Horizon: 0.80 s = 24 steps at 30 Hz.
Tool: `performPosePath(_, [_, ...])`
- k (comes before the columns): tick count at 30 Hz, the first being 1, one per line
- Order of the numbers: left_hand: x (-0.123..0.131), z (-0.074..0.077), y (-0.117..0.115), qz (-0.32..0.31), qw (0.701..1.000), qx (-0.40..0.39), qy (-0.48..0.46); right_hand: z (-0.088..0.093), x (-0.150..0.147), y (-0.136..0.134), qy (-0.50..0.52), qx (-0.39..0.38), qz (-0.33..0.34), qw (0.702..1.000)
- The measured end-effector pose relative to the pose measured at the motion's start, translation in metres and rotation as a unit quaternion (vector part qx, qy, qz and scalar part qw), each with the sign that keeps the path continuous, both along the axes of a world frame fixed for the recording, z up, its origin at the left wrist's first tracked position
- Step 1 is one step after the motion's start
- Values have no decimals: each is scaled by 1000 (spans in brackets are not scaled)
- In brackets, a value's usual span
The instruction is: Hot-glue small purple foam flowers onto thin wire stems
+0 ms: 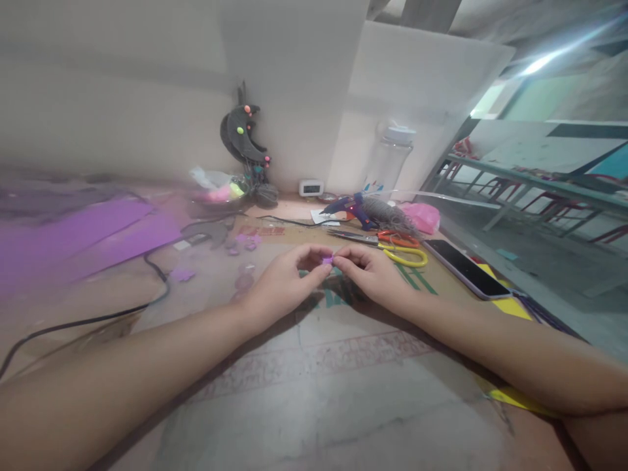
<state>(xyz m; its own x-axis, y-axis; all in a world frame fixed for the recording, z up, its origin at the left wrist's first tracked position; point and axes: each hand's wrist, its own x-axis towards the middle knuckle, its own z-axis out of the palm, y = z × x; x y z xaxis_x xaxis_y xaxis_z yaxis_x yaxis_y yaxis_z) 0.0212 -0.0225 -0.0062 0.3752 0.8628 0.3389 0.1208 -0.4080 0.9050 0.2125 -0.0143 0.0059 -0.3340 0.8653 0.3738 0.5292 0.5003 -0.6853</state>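
Both my hands meet over the middle of the cardboard-covered table (343, 392). My left hand (284, 278) and my right hand (375, 271) pinch a small purple piece (327, 260) between their fingertips, fingers closed on it from both sides. Small purple cut-outs (248, 242) lie just beyond my left hand. Yellow-handled scissors (392, 250) lie right behind my right hand.
Purple foam sheets (88, 239) lie at the left. A black cable (147, 288) crosses the table. A blue glue gun (353, 208), orange scissors (400, 239), a phone (466, 268), a water bottle (390, 160), a small clock (311, 188) and a dark crescent ornament (243, 137) stand behind.
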Motion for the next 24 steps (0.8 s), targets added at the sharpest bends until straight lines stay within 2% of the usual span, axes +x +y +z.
performPosePath(13, [1,0,1,31,999,18,11,1,0,-2,-20,8,7,1000])
performPosePath(18, [1,-3,3,48,999,-9,-4,3,3,-2,-59,66,-6,996])
performPosePath(24, [0,0,0,29,999,-19,26,0,6,2,-54,117,8,992])
